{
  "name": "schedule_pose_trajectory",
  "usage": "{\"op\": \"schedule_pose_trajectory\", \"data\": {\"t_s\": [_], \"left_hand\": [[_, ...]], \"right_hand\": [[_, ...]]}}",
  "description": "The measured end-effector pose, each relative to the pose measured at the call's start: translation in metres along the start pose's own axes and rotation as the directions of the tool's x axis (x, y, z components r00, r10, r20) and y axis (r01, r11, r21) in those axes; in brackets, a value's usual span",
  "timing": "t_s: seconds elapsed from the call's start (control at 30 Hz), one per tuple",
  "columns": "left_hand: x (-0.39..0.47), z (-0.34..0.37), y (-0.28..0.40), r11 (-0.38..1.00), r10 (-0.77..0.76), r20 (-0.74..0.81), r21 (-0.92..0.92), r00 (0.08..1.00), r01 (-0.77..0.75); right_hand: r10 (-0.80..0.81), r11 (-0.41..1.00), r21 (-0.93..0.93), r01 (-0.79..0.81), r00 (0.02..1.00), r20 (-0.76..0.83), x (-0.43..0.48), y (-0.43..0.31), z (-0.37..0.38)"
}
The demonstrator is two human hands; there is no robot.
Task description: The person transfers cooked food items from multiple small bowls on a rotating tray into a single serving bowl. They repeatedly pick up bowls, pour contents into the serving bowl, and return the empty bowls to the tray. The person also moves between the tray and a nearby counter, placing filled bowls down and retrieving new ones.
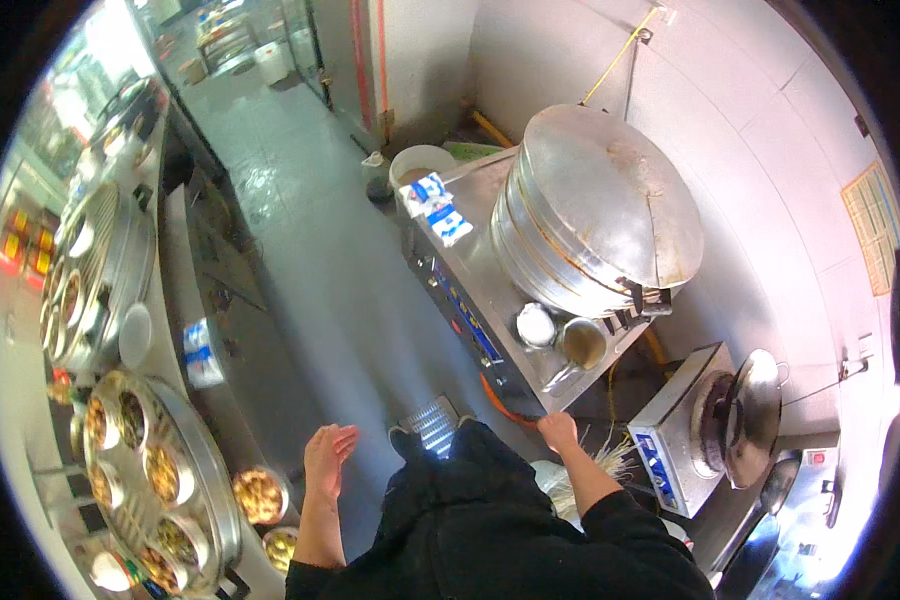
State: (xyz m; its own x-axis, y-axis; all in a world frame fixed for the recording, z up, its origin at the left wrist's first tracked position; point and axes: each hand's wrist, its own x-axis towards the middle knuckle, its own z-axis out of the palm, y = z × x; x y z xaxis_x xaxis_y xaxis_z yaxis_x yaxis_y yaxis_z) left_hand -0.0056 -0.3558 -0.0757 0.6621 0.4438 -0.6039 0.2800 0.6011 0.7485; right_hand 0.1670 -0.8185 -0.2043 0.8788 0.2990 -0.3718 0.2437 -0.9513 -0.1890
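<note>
My left hand [330,459] is in the air over the floor, its fingers loosely extended and holding nothing. My right hand [557,433] is curled at the near corner of the steel stove [487,296], beside an orange hose [504,403]; whether it grips anything cannot be told. On the stove stands a tall stacked metal steamer [562,232] with a domed lid. A long-handled metal ladle [583,345] and a white bowl [535,325] sit at its near side. Blue-and-white packets [436,210] lie on the far left corner.
At left, a counter carries a round steamer tray [221,480] with several bowls of food, and another rack [105,255]. A bowl of food [260,496] stands nearer me. At right is a burner with a wok [754,420]. A floor drain grate [432,426] lies at my feet. A white bucket [422,161] stands behind the stove.
</note>
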Motion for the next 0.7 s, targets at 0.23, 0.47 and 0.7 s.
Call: {"op": "schedule_pose_trajectory", "data": {"t_s": [0.23, 0.47, 0.7], "left_hand": [[0.079, 0.033, 0.039, 0.999, -0.048, -0.013, 0.008, 0.999, 0.048], [0.111, 0.106, 0.072, 0.986, -0.103, -0.005, 0.134, 0.995, 0.103], [0.123, 0.127, 0.091, 0.975, -0.051, -0.032, 0.216, 0.998, 0.057]], "right_hand": [[0.324, 0.836, 0.323, -0.443, 0.874, 0.362, 0.000, 0.050, 0.066], [0.267, 0.701, 0.552, -0.451, 0.884, 0.383, 0.111, 0.037, 0.085], [0.070, 0.589, 0.728, -0.350, 0.920, 0.386, 0.207, 0.035, 0.043]]}}
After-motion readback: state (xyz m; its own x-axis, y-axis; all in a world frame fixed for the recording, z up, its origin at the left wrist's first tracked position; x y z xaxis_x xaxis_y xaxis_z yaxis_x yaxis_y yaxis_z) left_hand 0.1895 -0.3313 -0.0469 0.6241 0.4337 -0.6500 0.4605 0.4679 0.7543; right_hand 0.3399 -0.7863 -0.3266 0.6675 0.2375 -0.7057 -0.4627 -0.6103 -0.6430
